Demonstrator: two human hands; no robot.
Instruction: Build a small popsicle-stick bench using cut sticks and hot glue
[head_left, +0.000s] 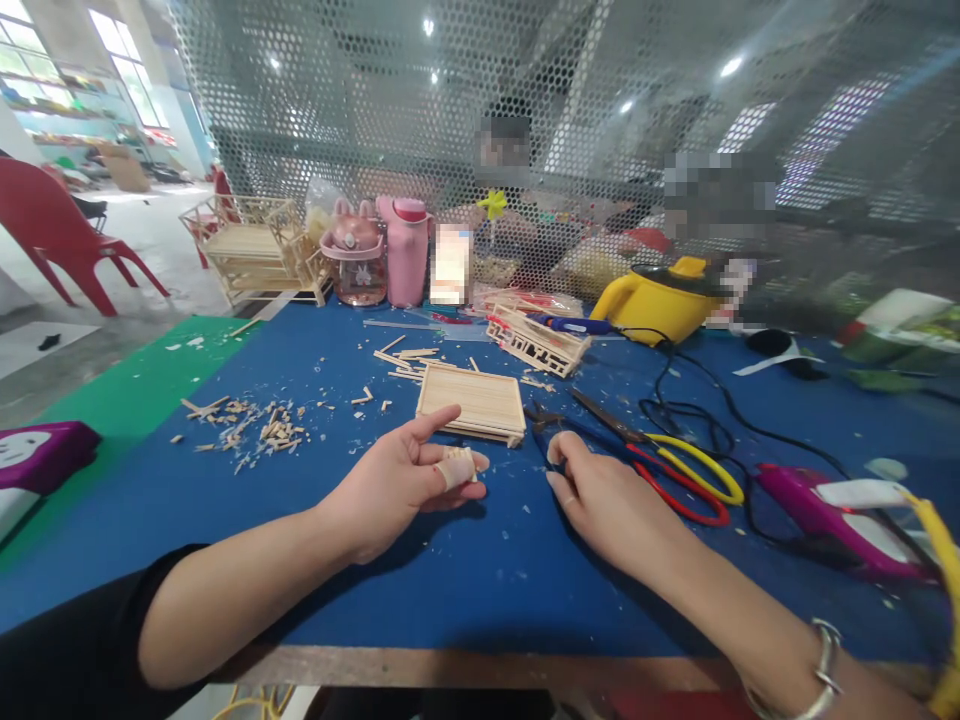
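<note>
My left hand [397, 490] is closed lightly on a small bunch of short wooden stick pieces [466, 460], with the index finger stretched out. A beige wrap [452, 470] goes round one of its fingers. Just beyond the fingertips lies a flat wooden panel [472, 397] made of sticks with a raised rim. My right hand [607, 500] is on the blue mat, its fingers curled at the handles of small dark-jawed pliers [546, 417]; the hand partly hides the handles. Large scissors [660, 460] with red and yellow handles lie right beside that hand.
Stick offcuts [274, 425] are scattered left, loose sticks [409, 357] behind the panel. A small wooden frame [540, 340], pink bottle [407, 250], clear jar [358, 265] and yellow pot [656, 300] stand behind. A purple glue gun [832, 515] and black cable [694, 410] lie right.
</note>
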